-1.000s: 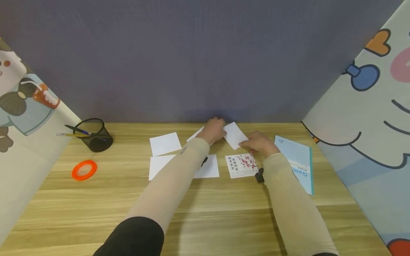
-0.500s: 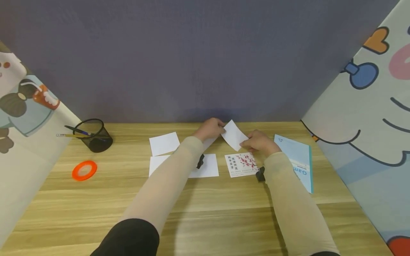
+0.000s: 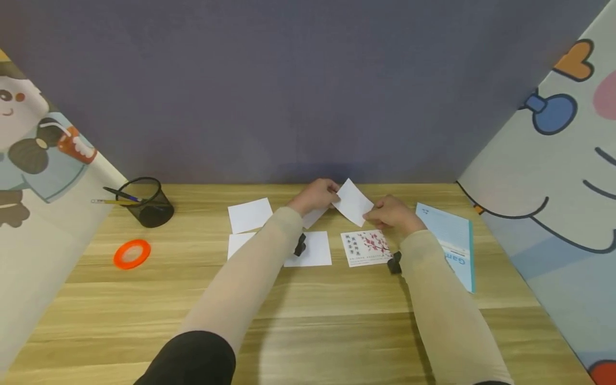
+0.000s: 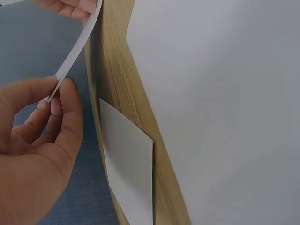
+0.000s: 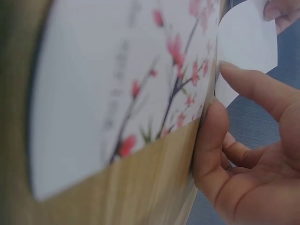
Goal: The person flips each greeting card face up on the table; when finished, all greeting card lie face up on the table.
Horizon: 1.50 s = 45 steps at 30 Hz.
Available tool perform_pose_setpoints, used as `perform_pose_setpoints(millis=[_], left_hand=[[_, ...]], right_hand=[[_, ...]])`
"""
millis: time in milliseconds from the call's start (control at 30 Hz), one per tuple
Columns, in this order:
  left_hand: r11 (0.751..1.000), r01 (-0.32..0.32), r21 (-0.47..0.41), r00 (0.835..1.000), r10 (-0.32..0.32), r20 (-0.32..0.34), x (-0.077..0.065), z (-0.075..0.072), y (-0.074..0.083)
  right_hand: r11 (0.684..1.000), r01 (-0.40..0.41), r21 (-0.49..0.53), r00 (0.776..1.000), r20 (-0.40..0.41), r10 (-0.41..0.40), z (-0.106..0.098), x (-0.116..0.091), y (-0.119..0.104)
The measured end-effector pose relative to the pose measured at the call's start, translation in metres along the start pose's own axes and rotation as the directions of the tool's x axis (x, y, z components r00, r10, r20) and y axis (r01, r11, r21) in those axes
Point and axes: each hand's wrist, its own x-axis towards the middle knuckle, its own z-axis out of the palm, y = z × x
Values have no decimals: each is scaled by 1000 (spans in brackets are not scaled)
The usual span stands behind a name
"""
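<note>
Both hands hold one small white card (image 3: 353,202) near the back of the table, tilted up from the wood. My left hand (image 3: 316,195) pinches its left corner between thumb and fingers; the left wrist view shows the card edge-on in that left hand (image 4: 42,140). On the opposite corner, my right hand (image 3: 392,213) pinches with thumb and forefinger, its other fingers curled below in the right wrist view. Just in front lies a card printed with red blossoms and dark characters (image 3: 368,248). Another white card (image 3: 313,216) lies partly hidden under the left hand.
More white cards lie around the left forearm, one at the back (image 3: 250,215) and one in front (image 3: 317,251). A blue booklet (image 3: 447,235) is at right. On the left are a black mesh pen cup (image 3: 151,211) and an orange tape roll (image 3: 132,254). A grey wall rises behind.
The held card has been raised and tilted up a little more between the hands. The left hand has shifted slightly left; the right hand stays almost in place.
</note>
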Motion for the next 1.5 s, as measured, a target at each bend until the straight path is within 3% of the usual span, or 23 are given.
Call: perform_pose_setpoints(millis=[267, 600, 900, 1133, 1500], left_hand=[[996, 9, -90, 1000, -9, 6, -4, -1, -2], [996, -5, -87, 1000, 6, 10, -11, 2, 4], [994, -24, -102, 1000, 25, 5, -17, 2, 5], [993, -27, -114, 1000, 28, 11, -22, 2, 8], [983, -62, -172, 998, 57, -30, -26, 2, 8]], right_hand=[[999, 29, -28, 999, 16, -29, 0, 2, -1], [996, 87, -35, 994, 63, -85, -4, -2, 0], [998, -7, 67, 999, 46, 4, -4, -1, 4], [998, -14, 57, 998, 55, 11, -6, -1, 5], [988, -37, 152, 998, 52, 30, -7, -5, 2]])
